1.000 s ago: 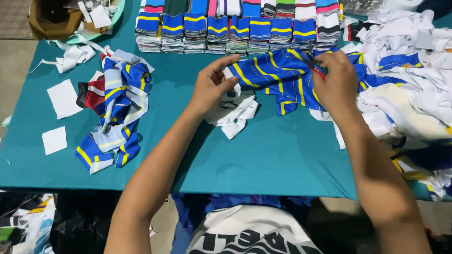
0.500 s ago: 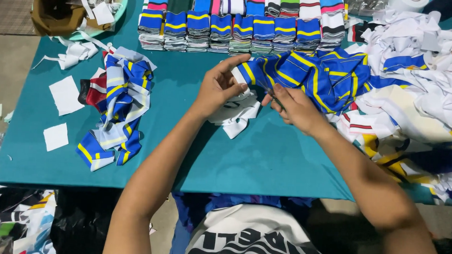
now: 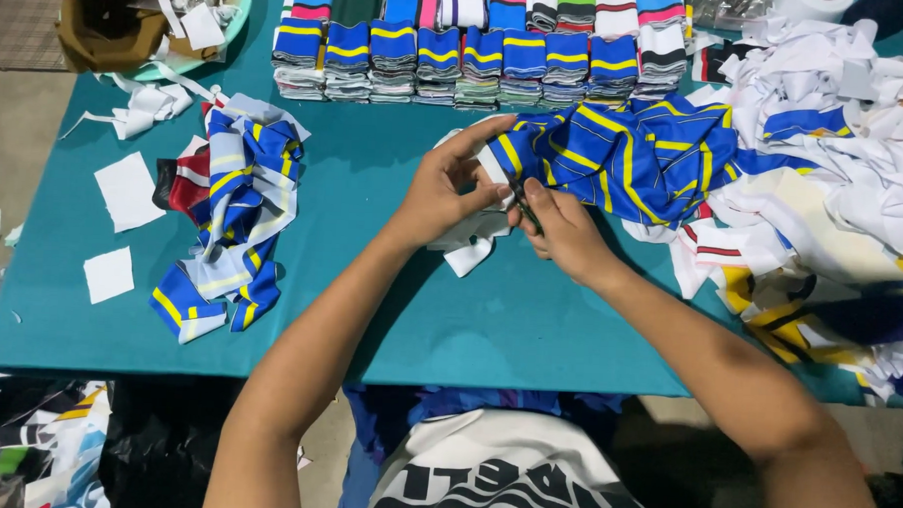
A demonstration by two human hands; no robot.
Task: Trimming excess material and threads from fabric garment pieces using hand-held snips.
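My left hand (image 3: 446, 189) grips the near end of a blue strip with yellow stripes (image 3: 625, 155) that runs right across the teal table (image 3: 389, 312). My right hand (image 3: 562, 228) meets it at the same end, fingers closed on a small dark tool, likely a cutter, pressed to the fabric edge. White fabric pieces (image 3: 470, 247) lie under my left hand.
A loose heap of blue, yellow and white strips (image 3: 235, 211) lies at the left. Folded striped stacks (image 3: 479, 50) line the far edge. A big pile of white and coloured fabric (image 3: 834, 177) fills the right. White scraps (image 3: 124, 187) and a cardboard box (image 3: 120, 17) sit at the left.
My right hand has drawn back from the far right of the strip to meet my left hand at its near end. The strip bunch shifted right.
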